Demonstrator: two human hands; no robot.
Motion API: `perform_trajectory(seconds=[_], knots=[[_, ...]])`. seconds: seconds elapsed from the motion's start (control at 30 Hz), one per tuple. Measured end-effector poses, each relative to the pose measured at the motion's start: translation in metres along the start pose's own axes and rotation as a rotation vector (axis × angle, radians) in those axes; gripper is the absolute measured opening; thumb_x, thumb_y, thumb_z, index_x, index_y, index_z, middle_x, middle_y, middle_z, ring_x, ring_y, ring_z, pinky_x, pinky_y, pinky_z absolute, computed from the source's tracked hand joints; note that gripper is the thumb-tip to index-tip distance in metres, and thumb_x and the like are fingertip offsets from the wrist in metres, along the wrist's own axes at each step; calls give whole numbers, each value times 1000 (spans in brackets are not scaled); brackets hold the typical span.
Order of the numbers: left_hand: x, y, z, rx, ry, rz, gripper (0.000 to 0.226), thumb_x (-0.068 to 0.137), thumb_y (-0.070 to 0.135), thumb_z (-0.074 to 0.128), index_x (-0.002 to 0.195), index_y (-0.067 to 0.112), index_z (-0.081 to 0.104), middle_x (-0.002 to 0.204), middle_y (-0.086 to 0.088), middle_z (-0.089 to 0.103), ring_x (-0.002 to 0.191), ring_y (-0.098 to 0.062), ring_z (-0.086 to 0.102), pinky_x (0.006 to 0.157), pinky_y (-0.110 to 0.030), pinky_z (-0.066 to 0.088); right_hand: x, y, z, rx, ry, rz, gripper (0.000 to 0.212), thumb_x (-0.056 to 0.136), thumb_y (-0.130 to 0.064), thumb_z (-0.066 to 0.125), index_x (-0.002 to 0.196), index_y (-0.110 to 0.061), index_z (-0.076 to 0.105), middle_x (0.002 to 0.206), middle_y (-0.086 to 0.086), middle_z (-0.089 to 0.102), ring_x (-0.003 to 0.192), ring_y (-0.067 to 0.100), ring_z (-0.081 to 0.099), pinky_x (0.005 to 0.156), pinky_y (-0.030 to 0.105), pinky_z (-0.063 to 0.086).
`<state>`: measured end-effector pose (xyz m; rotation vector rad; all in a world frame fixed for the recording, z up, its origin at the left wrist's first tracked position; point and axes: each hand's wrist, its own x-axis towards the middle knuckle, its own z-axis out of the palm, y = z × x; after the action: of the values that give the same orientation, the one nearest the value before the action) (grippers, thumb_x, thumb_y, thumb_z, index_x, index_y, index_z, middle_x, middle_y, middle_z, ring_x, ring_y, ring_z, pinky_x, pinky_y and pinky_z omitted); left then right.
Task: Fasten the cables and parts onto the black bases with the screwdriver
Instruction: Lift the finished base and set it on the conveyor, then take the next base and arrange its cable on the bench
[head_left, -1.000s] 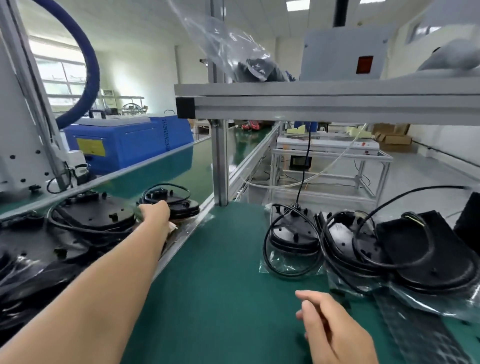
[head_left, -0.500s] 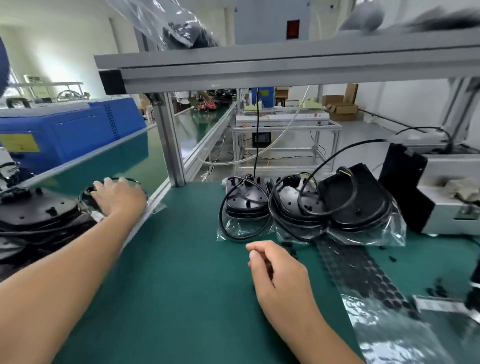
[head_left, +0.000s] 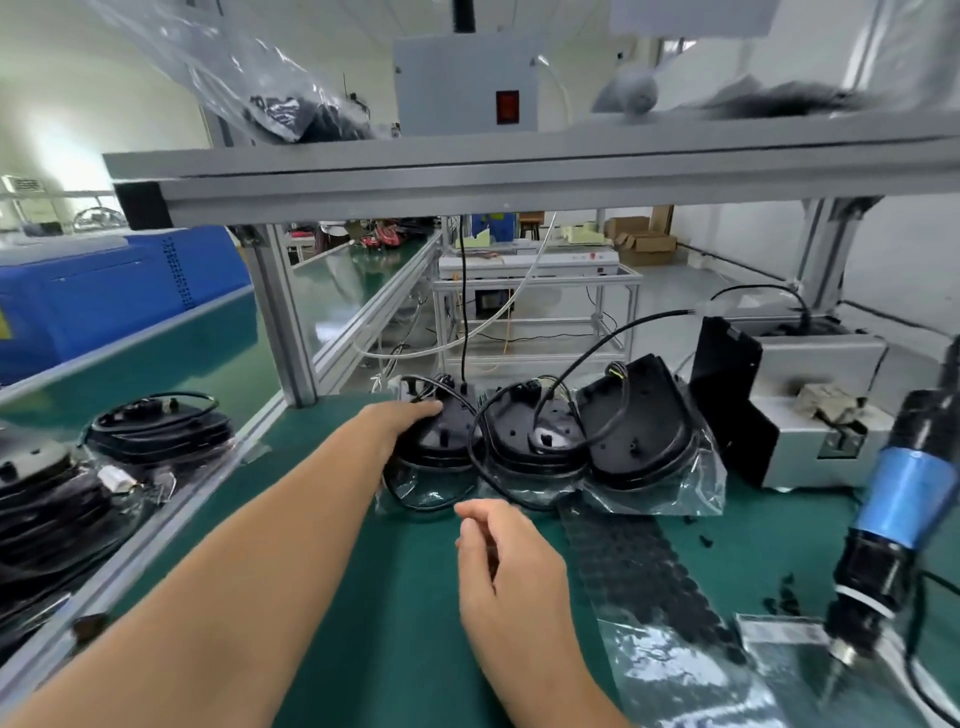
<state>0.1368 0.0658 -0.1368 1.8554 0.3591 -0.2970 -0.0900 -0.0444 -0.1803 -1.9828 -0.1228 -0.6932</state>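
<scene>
Three stacks of black bases in clear bags stand at the back of the green mat: left (head_left: 449, 441), middle (head_left: 535, 441) and right (head_left: 634, 415). Looped black cables (head_left: 475, 457) lie over them. My left hand (head_left: 402, 421) reaches across and lies on the left stack's near edge, fingers stretched out. My right hand (head_left: 511, 566) hovers over the mat in front of the stacks, fingers loosely curled. A dark spot shows by its thumb; I cannot tell if it is a part. The blue and black electric screwdriver (head_left: 893, 519) hangs tip down at the right, with no hand on it.
More black bases with cables (head_left: 156, 431) lie on the conveyor to the left, behind an aluminium rail. A frame post (head_left: 283, 322) and a low shelf beam (head_left: 519, 171) stand ahead. A grey machine box (head_left: 810, 415) sits at the right. A strip of small black parts (head_left: 639, 561) lies on the mat.
My left hand has come off the base on the left conveyor and swung right onto the left stack. My view has turned right, bringing the screwdriver in. The right hand edged forward.
</scene>
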Motion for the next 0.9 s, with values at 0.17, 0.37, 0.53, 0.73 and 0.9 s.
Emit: perform_trajectory(seconds=[0.17, 0.37, 0.53, 0.73, 0.9], knots=[[-7, -5, -10, -204, 56, -10, 39, 78, 44, 76, 85, 9, 61, 74, -8, 69, 64, -25, 63, 65, -32, 54, -2, 0, 1, -28, -32, -21, 18, 97, -26, 49, 108, -31, 63, 94, -25, 58, 91, 1, 57, 77, 10, 40], [-45, -27, -67, -416, 120, 95, 34, 88, 40, 66, 98, 7, 65, 83, -12, 72, 64, -24, 67, 65, -37, 52, -2, -1, -2, -5, -39, 13, 18, 99, -24, 49, 107, -33, 62, 89, -19, 62, 95, -1, 60, 75, 11, 41], [-123, -53, -107, -555, -111, -16, 28, 89, 39, 62, 79, 14, 69, 67, -10, 73, 52, -24, 69, 52, -45, 57, -4, -14, -2, 83, -71, 86, 18, 98, -34, 47, 110, -39, 60, 88, -20, 65, 88, 1, 63, 74, 12, 43], [-213, -102, -76, -432, -290, -82, 45, 66, 45, 72, 86, 5, 75, 95, -19, 74, 72, -30, 71, 72, -46, 58, 4, -38, -31, 161, -218, 320, 47, 95, -56, 41, 96, -14, 62, 88, 9, 66, 71, 12, 61, 63, 24, 52], [-243, -120, -37, -334, -459, -106, 57, 79, 50, 65, 109, 1, 71, 104, -16, 73, 92, -30, 70, 82, -43, 56, -6, -49, -87, -241, -345, 361, 49, 83, -77, 31, 76, -35, 56, 69, -13, 60, 70, 3, 58, 69, 25, 44]])
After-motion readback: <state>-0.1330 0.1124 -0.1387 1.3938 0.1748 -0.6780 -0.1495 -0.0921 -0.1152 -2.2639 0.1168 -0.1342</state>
